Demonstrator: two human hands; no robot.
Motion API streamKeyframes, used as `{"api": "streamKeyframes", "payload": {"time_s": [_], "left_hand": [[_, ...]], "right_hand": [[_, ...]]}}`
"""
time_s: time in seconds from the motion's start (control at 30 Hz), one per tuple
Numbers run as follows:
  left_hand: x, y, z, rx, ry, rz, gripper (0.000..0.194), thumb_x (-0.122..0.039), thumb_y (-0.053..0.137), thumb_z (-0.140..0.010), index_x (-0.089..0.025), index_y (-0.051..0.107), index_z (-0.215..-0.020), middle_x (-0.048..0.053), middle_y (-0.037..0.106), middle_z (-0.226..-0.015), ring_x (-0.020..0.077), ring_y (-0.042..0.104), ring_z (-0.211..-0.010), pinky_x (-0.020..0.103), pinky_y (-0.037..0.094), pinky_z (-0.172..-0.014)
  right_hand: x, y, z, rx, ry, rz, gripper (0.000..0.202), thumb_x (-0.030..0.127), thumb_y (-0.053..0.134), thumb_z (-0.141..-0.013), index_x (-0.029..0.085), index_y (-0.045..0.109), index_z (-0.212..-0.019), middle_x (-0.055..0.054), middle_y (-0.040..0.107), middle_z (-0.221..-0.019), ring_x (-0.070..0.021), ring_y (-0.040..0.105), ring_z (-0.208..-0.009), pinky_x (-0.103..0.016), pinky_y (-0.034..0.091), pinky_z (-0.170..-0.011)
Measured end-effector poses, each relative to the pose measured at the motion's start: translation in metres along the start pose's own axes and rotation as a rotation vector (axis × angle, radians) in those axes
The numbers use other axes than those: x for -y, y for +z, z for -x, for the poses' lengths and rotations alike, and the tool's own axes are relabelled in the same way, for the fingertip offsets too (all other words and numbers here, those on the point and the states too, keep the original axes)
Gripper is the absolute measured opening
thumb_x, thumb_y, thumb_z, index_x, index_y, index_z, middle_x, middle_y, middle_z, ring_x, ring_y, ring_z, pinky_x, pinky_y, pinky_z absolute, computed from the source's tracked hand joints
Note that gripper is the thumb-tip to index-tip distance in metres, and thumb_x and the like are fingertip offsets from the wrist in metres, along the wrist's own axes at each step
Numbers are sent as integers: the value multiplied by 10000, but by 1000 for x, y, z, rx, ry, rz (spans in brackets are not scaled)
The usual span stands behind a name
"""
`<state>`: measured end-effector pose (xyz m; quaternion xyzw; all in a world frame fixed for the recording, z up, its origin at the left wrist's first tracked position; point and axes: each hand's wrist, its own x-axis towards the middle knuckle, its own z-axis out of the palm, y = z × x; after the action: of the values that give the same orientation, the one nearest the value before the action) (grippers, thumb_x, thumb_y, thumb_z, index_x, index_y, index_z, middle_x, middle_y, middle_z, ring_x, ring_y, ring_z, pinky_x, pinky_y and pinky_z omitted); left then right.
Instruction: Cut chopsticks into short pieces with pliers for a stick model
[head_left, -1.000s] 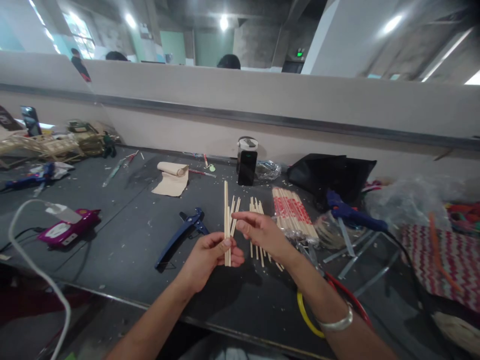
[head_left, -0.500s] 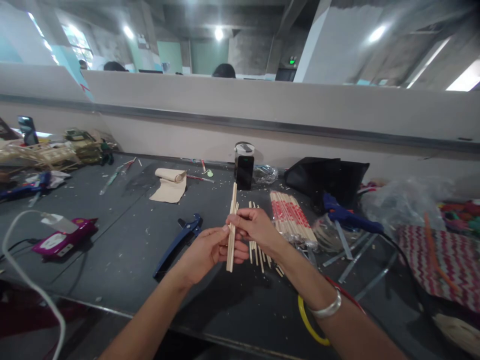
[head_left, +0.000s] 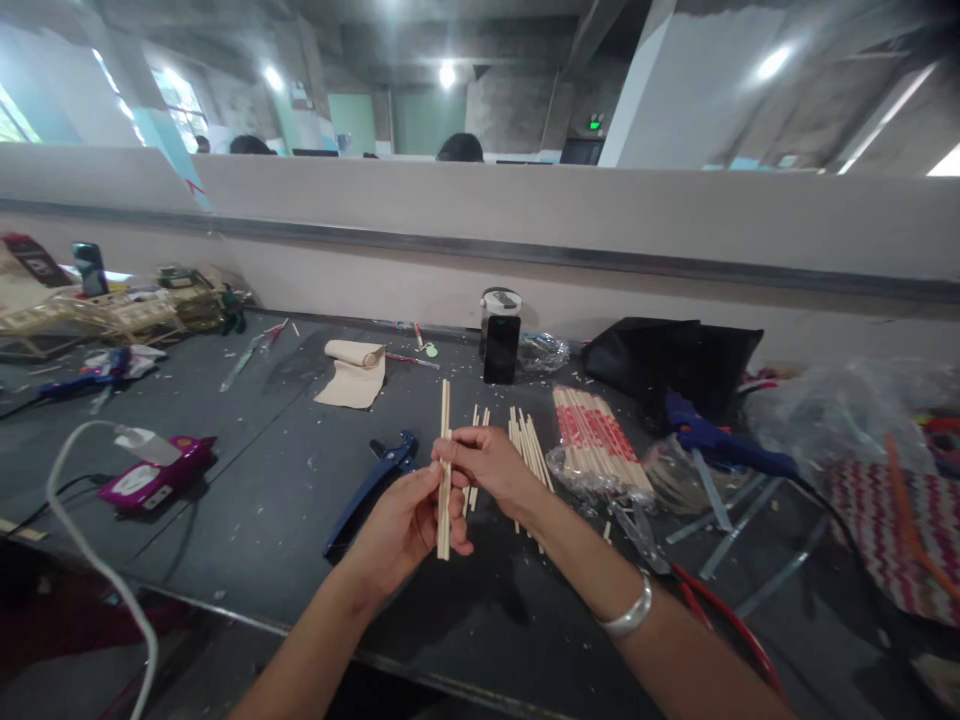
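Note:
Several thin wooden sticks (head_left: 445, 412) stand nearly upright in front of me, bundled between my two hands. My left hand (head_left: 401, 525) is closed around their lower part, thumb in front and fingers behind. Higher up, my right hand (head_left: 493, 465) pinches them between thumb and fingertips. Beyond and beneath the right hand, loose wooden sticks (head_left: 534, 448) lie in groups on the dark table (head_left: 262, 500). A blue-handled cutter (head_left: 367, 495) rests left of the hands. To the right is a plastic pack of sticks with red print (head_left: 596, 435).
A phone (head_left: 502, 350) leans on a white-topped container. Rolled beige cloth (head_left: 352, 375) lies at the back. On the right are a blue glue gun (head_left: 724, 445), red-handled pliers (head_left: 686, 580) and a black pouch (head_left: 667, 355). A purple power strip (head_left: 159, 472) with a white cable sits left.
The view has turned slightly left, so the table things appear further right. My hands and the held sticks have shifted left, away from the loose sticks, which show more. Both grips stay closed.

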<state>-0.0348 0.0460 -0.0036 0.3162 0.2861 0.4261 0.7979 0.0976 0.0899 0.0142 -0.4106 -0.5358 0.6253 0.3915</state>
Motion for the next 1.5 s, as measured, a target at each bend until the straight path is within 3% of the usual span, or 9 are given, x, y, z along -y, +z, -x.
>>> {"api": "streamKeyframes", "payload": {"time_s": [0.27,0.37,0.43,0.5,0.6,0.7,1.0,1.27,1.5], "left_hand": [[0,5,1,-96,28,-51,245,-384,572,-822,-145,554,-773,-54,422,-557,51,374,-392,203,409,-381],[-5,-1,0,-157,68,-79,233,-366,584,-820,-147,539,-752,-63,394,-553,33,318,-384,160,307,-340],[-13,-7,-1,-198,123,-90,211,-342,589,-819,-147,542,-754,-65,388,-551,35,332,-394,159,319,-353],[-24,-14,-4,-228,190,-72,182,-306,594,-818,-143,547,-751,-65,388,-549,38,352,-412,160,354,-383],[-39,-22,-13,-272,273,-22,138,-243,588,-817,-133,551,-741,-57,414,-557,43,393,-443,166,412,-436],[-46,-20,-24,-306,322,-7,123,-205,555,-830,-129,550,-733,-44,452,-572,60,454,-483,210,491,-530],[-53,0,-29,-316,383,34,155,-191,496,-864,-126,563,-740,-40,477,-564,60,455,-464,280,540,-623],[-61,-6,-27,-312,461,39,186,-196,481,-880,-121,564,-732,-42,456,-567,51,425,-464,250,527,-609],[-50,-8,-36,-276,454,39,153,-231,531,-859,-125,561,-753,-45,437,-585,41,386,-457,190,458,-510]], "right_hand": [[-3,4,-4,-2,-26,47,349,489,652,-707,141,637,-694,59,494,-427,-58,432,-388,-172,287,-394],[-10,-1,-9,-94,-44,132,452,555,473,-821,139,647,-812,10,573,-585,-68,466,-445,-175,278,-375],[-17,-5,-12,-186,-98,328,496,529,334,-890,140,637,-937,-34,620,-736,-91,530,-530,-189,344,-410],[-25,-5,-14,-226,-163,533,383,453,432,-875,144,632,-981,-56,642,-812,-127,584,-654,-225,433,-537],[-37,4,-12,-168,-199,812,271,317,647,-745,140,642,-949,-99,654,-884,-215,606,-827,-315,456,-732],[-45,19,-9,-61,-197,1130,225,271,568,-794,127,630,-956,-151,644,-969,-266,610,-899,-360,458,-769],[-35,27,-12,-64,-111,1086,153,218,530,-741,170,609,-863,-69,668,-843,-195,632,-778,-257,469,-657],[4,-31,50,-84,202,390,213,262,509,-745,195,522,-946,91,380,-497,-76,356,-392,-179,279,-358],[30,-60,138,-142,134,702,54,194,489,-770,192,535,-741,31,514,-617,-109,461,-567,-212,383,-525]]}}
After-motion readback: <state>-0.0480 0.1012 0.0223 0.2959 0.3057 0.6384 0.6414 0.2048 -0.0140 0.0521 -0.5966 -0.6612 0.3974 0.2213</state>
